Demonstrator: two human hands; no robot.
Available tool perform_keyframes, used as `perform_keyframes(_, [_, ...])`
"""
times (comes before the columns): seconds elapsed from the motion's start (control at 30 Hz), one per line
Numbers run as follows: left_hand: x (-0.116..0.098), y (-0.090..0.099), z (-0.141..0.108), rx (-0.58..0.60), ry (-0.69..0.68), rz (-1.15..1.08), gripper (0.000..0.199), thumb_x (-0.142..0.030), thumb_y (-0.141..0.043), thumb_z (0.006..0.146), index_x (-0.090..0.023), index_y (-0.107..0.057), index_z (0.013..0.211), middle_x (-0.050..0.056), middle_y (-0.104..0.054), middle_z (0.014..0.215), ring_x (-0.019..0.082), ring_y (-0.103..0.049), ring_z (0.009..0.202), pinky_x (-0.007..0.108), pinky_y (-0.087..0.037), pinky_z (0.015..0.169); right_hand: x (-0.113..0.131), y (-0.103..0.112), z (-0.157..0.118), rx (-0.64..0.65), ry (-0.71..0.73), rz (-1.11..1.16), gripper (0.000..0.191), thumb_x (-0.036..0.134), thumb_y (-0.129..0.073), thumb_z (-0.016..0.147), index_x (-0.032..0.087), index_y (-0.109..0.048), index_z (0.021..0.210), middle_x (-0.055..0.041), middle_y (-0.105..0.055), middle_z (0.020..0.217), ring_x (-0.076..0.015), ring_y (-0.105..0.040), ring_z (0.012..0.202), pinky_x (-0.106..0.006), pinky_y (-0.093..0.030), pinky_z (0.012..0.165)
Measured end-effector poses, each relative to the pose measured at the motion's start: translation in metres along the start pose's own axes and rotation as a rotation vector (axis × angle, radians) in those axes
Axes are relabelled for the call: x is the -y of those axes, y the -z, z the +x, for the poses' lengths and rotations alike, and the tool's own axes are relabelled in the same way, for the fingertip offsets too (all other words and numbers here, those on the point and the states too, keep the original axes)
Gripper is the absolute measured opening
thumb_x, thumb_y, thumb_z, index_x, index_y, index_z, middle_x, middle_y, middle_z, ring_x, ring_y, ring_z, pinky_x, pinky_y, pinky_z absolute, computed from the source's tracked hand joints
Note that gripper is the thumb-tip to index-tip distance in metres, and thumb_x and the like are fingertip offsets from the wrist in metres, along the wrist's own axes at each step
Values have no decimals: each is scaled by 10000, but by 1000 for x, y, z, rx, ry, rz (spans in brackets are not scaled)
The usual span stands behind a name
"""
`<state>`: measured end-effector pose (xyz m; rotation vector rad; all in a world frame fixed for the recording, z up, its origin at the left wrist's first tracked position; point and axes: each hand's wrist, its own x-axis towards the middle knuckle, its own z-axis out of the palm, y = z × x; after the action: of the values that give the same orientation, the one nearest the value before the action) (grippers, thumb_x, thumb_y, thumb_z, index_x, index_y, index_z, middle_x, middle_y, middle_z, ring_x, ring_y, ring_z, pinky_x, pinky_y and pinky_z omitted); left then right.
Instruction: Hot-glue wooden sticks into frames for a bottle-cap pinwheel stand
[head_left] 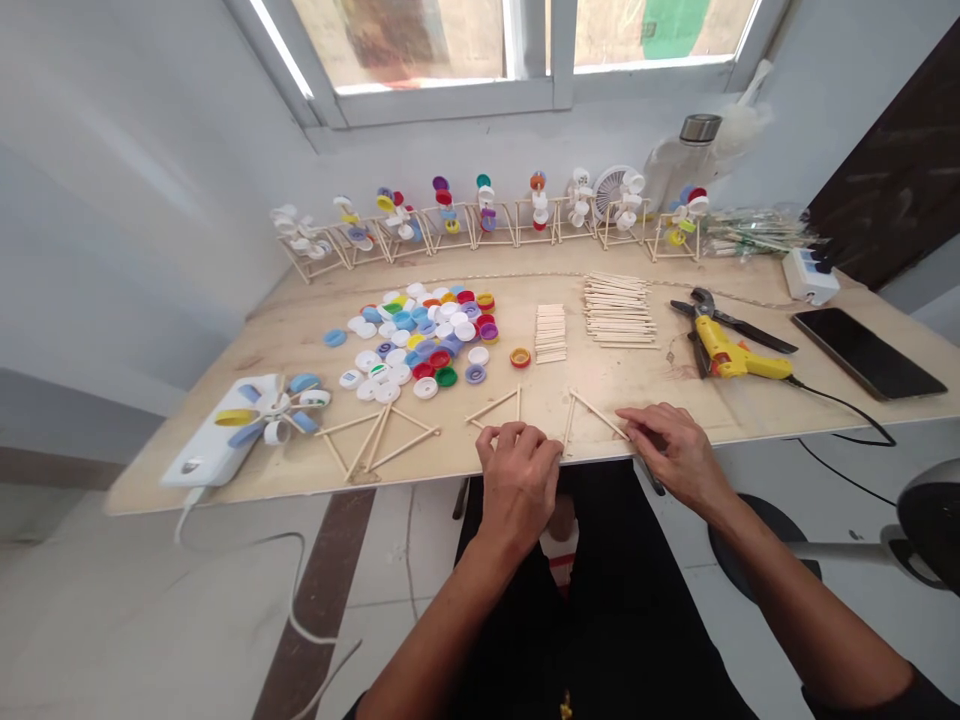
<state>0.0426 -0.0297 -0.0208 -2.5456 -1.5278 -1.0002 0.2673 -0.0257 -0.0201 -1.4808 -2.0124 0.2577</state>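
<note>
Right grip (679, 455): fingers bunched at the right foot of the stick V (598, 412); pinch or touch, can't tell. Left grip (519, 480): curled by the left foot, contents hidden. V sits between them on the desk (705, 412), apex away, right leg slanting rightward. Fingertips obscured.

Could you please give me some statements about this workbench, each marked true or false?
1. The glue gun is yellow. True.
2. The phone lies left of the glue gun. False: it lies to the right of it.
3. The fingers of the right hand are at the end of a stick. True.
4. The left hand holds the glue gun. False: it is at the front edge of the table, apart from the glue gun.
5. The bottle caps are in a box. False: they lie loose on the table.
6. Colourful wheels stand in a row along the back. True.
</note>
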Motion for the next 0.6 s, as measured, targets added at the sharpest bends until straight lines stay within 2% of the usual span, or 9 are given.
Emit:
perform_keyframes(0.27, [-1,0,1,-7,5,-15,144,-115,-544,827,-208,-624,752,20,-616,749,190,-509,818,403,-289,848,-1,1,0,24,-46,51,237,304,-498,868,231,-663,1022,-33,-684,794,-183,-621,766,-353,-455,759])
perform_keyframes(0.4, [0,2,2,-34,17,-37,155,-106,-544,820,-207,-627,737,18,-616,737,189,-512,811,405,-287,849,-2,13,9,-47,-101,113,237,297,-498,863,220,-655,1023,-38,-687,854,-169,-624,763,-332,-485,765])
perform_keyframes(0.5, [1,4,2,-45,25,-51,151,-111,-544,819,-207,-633,745,19,-617,735,188,-515,807,406,-290,847,-9,21,24,-100,-106,38,227,278,-485,862,202,-656,991,-44,-679,878,-159,-613,719,-322,-491,732])
perform_keyframes(0.6, [1,5,2,-53,22,-61,154,-128,-538,834,-207,-634,744,18,-620,731,189,-521,810,410,-294,851,-19,22,43,-88,-74,-130,217,253,-485,853,200,-658,974,-49,-674,898,-169,-613,741,-320,-480,708])
